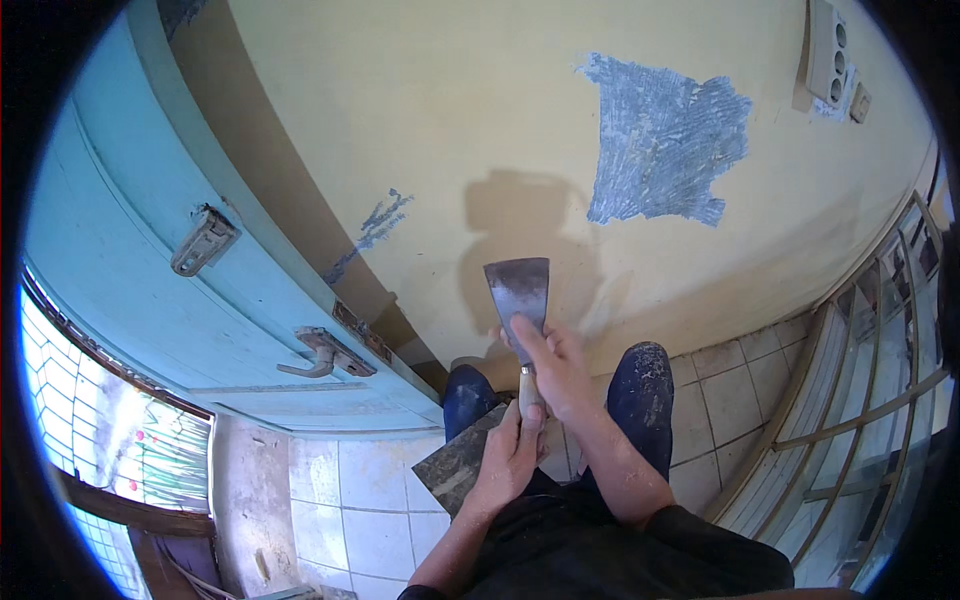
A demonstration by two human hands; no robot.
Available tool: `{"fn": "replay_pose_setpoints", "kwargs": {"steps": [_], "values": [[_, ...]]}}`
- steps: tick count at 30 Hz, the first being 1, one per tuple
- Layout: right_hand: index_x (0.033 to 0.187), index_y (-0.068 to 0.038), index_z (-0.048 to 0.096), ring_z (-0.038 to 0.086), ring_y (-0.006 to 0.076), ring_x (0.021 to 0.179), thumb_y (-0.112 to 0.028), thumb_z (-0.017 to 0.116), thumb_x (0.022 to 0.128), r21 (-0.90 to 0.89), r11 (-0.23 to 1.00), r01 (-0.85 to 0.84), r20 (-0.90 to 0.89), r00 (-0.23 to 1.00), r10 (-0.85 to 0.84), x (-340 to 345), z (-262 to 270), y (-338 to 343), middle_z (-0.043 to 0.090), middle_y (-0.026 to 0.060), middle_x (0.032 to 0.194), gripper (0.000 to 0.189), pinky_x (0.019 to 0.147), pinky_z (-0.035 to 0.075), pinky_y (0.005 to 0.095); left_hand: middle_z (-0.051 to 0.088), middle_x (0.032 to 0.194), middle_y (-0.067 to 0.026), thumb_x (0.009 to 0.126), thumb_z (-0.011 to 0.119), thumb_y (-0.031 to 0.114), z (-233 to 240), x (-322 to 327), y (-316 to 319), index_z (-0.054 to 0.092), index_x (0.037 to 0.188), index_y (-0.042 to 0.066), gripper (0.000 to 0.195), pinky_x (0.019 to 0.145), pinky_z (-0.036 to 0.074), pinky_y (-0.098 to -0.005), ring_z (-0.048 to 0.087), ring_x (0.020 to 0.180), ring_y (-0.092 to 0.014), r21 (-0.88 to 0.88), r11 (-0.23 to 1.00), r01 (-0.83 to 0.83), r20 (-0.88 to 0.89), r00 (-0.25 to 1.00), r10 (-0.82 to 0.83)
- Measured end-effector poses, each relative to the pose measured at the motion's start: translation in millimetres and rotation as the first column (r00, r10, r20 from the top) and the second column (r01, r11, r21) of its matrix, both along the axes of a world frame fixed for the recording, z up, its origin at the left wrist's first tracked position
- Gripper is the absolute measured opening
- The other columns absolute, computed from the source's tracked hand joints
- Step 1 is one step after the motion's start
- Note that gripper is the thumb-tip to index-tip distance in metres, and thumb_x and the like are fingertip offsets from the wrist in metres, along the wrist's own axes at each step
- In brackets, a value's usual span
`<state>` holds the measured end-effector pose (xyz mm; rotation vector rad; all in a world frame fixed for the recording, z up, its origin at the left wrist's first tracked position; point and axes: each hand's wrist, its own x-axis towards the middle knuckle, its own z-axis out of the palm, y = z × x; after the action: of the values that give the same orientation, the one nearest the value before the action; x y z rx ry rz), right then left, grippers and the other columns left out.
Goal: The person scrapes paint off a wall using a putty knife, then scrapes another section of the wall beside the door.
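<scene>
A wide-bladed scraper points up toward the yellow wall, its metal blade wide at the tip and dark along the edge. My left hand is closed around its light handle. My right hand lies higher, with thumb and fingers on the lower part of the blade. Under my left forearm is a flat, dirt-stained grey board or plate; how it is supported is hidden. On the wall, a large rough grey patch shows where the yellow coating is absent, and a small scraped streak lies left of it.
A light-blue door with a metal lever handle stands at the left. At the upper right a socket strip is fixed to the wall. A glass-paned cabinet or frame curves along the right. White floor tiles lie below.
</scene>
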<state>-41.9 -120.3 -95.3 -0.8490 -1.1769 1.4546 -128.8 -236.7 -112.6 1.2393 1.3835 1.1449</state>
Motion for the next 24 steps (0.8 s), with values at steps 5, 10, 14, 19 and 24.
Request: {"fn": "replay_pose_setpoints", "kwargs": {"steps": [5,10,14,19,24], "values": [[0.106,0.000,0.064,0.065,0.0099,0.071,-0.031,0.060,0.111,-0.005,0.998,-0.070,-0.082,0.994,0.069,1.7,-7.5,-14.6,0.069,0.0056,0.081,0.032,0.066,0.051,0.0281,0.064,0.077,-0.0171,0.117,0.034,0.033,13.3,-33.1,11.7,0.061,0.102,-0.006,0.049,0.078,0.052,-0.0440,0.066,0.076,-0.038,0.009,0.995,-0.094,-0.216,0.972,0.094],[0.104,0.001,0.060,0.060,0.0112,0.054,-0.030,0.056,0.113,0.018,0.995,-0.097,0.065,0.993,0.096,-4.8,-15.6,-14.3,0.060,0.0053,0.062,0.032,0.050,0.046,0.0278,0.065,0.077,-0.0062,0.116,0.044,0.034,4.4,-49.1,61.8,0.059,0.098,-0.005,0.045,0.074,0.053,-0.0375,0.067,0.077,-0.019,0.149,0.966,-0.210,0.278,0.947,0.163],[0.108,0.000,0.058,0.060,0.0117,0.055,-0.028,0.052,0.114,0.007,0.988,-0.155,0.064,0.986,0.154,-18.3,-10.2,-22.3,0.063,0.0055,0.067,0.030,0.051,0.047,0.0285,0.063,0.078,-0.0036,0.115,0.052,0.034,31.7,-58.0,77.4,0.060,0.097,-0.006,0.044,0.074,0.053,-0.0344,0.067,0.081,-0.017,0.013,0.992,-0.123,0.235,0.965,0.116],[0.117,-0.002,0.054,0.058,0.0105,0.054,-0.026,0.047,0.116,-0.026,0.974,-0.225,-0.090,0.971,0.222,-41.6,-12.5,-26.6,0.062,0.0049,0.072,0.025,0.051,0.046,0.0271,0.057,0.070,-0.0036,0.114,0.053,0.029,37.0,-74.6,114.8,0.061,0.091,-0.002,0.039,0.056,0.048,-0.0325,0.061,0.062,-0.013,0.421,0.843,-0.335,0.015,0.931,0.363],[0.147,-0.001,0.040,0.051,0.0053,0.058,-0.024,0.043,0.117,0.125,0.976,-0.178,-0.128,0.973,0.194,-64.1,15.5,-19.8,0.057,0.0025,0.084,0.038,0.052,0.042,0.0219,0.062,0.070,-0.0067,0.114,0.049,0.032,84.7,-79.9,141.5,0.061,0.093,-0.001,0.041,0.055,0.050,-0.0324,0.065,0.060,-0.014,0.448,0.809,-0.380,0.163,0.925,0.344]]}}
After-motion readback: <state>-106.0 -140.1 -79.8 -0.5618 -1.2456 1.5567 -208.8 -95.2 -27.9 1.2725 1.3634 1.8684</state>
